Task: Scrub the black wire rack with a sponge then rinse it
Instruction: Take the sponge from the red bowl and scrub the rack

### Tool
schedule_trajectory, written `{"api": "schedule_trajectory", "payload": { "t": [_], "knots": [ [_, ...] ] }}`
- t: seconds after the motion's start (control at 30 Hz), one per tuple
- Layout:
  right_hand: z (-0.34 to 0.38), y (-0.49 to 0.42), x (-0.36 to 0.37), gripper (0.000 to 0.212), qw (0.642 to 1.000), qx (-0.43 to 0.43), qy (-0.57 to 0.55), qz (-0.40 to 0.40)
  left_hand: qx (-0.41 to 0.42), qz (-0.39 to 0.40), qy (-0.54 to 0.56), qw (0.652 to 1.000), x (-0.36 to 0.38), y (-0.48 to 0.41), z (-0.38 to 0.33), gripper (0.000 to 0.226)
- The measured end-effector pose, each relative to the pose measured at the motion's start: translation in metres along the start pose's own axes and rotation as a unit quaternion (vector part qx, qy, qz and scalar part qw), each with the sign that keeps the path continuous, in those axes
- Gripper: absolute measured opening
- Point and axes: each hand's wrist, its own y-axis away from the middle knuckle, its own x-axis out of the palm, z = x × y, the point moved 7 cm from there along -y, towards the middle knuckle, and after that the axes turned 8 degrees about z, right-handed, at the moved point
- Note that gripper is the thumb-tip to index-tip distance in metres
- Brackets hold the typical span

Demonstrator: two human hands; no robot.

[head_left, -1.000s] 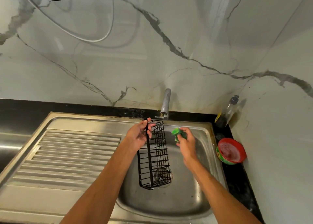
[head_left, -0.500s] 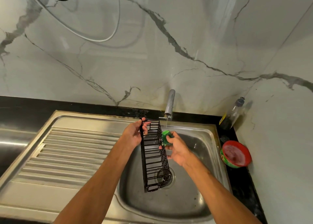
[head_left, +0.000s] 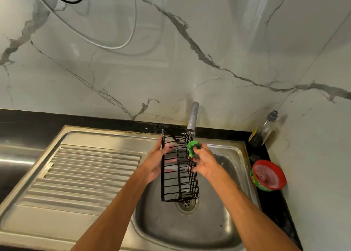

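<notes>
On my screen the left hand and right hand are both bare, and the left forearm and right forearm run bare to the bottom edge

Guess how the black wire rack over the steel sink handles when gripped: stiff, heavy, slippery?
Probably stiff: the black wire rack looks square with the left hand gripping one side only. Likely light for its size: open thin wire. Possibly slippery: the steel tap runs a thin stream by it, and the right hand holds a green sponge against it.
</notes>
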Motion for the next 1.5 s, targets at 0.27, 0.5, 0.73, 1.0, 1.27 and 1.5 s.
{"api": "schedule_trajectory", "payload": {
  "t": [0.27,0.5,0.73,1.0,1.27,1.5],
  "knots": [
    [0.006,-0.004,-0.001,0.024,0.998,-0.025,0.054,-0.006,0.057,-0.027,0.013,0.998,0.022,0.019,0.019,0.050],
    [0.044,0.008,-0.008,0.028,0.864,-0.264,0.414,-0.111,0.057,-0.048,-0.025,0.997,0.020,0.022,0.011,0.027],
    [0.043,0.053,0.006,0.034,0.759,-0.433,0.483,-0.055,0.057,-0.055,-0.016,0.997,0.019,0.023,-0.006,0.026],
    [0.022,0.055,0.046,0.030,0.604,-0.446,0.659,0.043,0.053,-0.043,-0.062,0.996,0.032,0.024,-0.002,0.034],
    [0.042,0.037,0.041,0.029,0.632,-0.439,0.638,0.030,0.000,0.017,-0.118,0.993,0.037,0.025,0.007,0.034],
    [0.068,0.031,0.031,0.028,0.675,-0.440,0.593,-0.021,-0.032,0.065,-0.141,0.987,0.045,0.026,0.008,0.046]
  ]
}}
